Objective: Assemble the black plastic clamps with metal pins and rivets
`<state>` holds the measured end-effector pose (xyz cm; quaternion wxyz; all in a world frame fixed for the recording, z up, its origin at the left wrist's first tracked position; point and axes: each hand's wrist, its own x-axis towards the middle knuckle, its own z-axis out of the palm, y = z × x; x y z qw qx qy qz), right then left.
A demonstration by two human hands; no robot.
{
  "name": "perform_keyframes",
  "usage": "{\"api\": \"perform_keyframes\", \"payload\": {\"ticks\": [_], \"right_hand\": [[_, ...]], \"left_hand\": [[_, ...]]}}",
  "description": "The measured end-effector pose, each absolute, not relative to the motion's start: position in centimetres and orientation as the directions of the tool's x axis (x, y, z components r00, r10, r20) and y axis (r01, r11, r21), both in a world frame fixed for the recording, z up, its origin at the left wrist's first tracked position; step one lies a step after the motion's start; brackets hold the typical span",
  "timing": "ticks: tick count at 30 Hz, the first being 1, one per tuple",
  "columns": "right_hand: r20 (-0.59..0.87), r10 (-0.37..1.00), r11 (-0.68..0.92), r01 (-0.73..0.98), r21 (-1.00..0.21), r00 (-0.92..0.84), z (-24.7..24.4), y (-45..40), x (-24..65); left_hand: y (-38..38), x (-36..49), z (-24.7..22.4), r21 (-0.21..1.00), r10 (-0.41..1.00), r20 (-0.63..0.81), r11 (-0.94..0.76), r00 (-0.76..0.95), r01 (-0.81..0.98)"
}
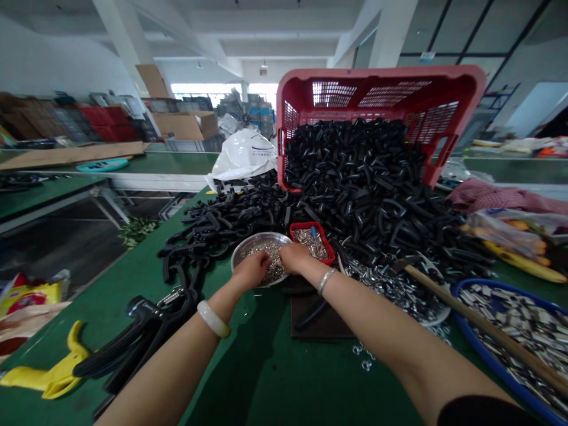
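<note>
- The left hand (251, 271) is curled down into a shallow steel bowl (255, 239) of small metal fasteners (266, 255); its fingers are bunched, and whether they pinch anything cannot be told.
- The right hand (295, 257) reaches over the bowl's far edge, just beside the left, fingers bent downward; its grip is hidden too.
- A small red tray (302, 225) of slim metal pins (310, 242) touches the bowl, just beyond the right hand.
- Loose steel washers (390, 290) spread right of the right wrist, towards a wooden-handled hammer (479, 319).
- Black plastic parts (355, 177) spill from a tipped red plastic crate (381, 83) beyond both hands.
- A blue tray (461, 290) of metal pieces sits far right, on the green workbench (270, 378).
</note>
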<state>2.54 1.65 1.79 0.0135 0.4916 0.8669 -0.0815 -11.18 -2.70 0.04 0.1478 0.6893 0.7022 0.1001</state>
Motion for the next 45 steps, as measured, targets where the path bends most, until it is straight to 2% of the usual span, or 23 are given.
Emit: {"api": "perform_keyframes", "payload": {"ticks": [8, 10, 12, 15, 19, 22, 29, 37, 42, 45], "right_hand": [[0.133, 0.839, 0.534, 0.756, -0.379, -0.527, 1.2, 0.6, 6.1], [0.173, 0.846, 0.525, 0.728, -0.440, -0.505, 1.1, 0.0, 7.0], [0.203, 0.856, 0.509, 0.711, -0.486, -0.475, 1.1, -0.8, 8.4], [0.254, 0.884, 0.466, 0.716, -0.519, -0.392, 1.2, -2.2, 11.4], [0.310, 0.902, 0.414, 0.806, -0.422, -0.301, 0.8, -3.8, 15.3], [0.276, 0.922, 0.364, 0.849, -0.382, -0.271, -0.2, -4.6, 16.8], [0.279, 0.927, 0.348, 0.849, -0.398, -0.249, -2.5, -5.1, 17.6], [0.290, 0.935, 0.321, 0.833, -0.450, -0.204, -2.8, -5.1, 17.8], [0.295, 0.919, 0.349, 0.885, -0.308, -0.260, -2.9, -5.3, 17.6], [0.318, 0.898, 0.363, 0.921, -0.142, -0.305, -2.8, -5.6, 17.3]], "left_hand": [[-3.8, -10.2, 0.6, 0.314, 0.994, -0.075, 0.105, -0.085, 0.944], [-4.4, -9.0, 0.8, 0.364, 0.999, -0.034, 0.039, -0.028, 0.931], [-5.3, -7.4, 1.2, 0.409, 0.995, 0.015, -0.098, 0.100, 0.907], [-6.9, -4.8, 1.5, 0.398, 0.958, 0.042, -0.278, 0.285, 0.874], [-7.7, -2.3, 1.0, 0.303, 0.940, 0.067, -0.339, 0.335, 0.891], [-7.4, -1.3, 0.0, 0.262, 0.942, 0.120, -0.335, 0.314, 0.905], [-7.0, -1.0, -1.6, 0.338, 0.962, 0.116, -0.273, 0.248, 0.901], [-6.9, -1.1, -1.9, 0.344, 0.959, 0.138, -0.280, 0.247, 0.896], [-6.9, -1.2, -1.9, 0.338, 0.956, 0.151, -0.287, 0.250, 0.896], [-7.0, -1.1, -1.7, 0.329, 0.964, 0.120, -0.264, 0.237, 0.906]]}}
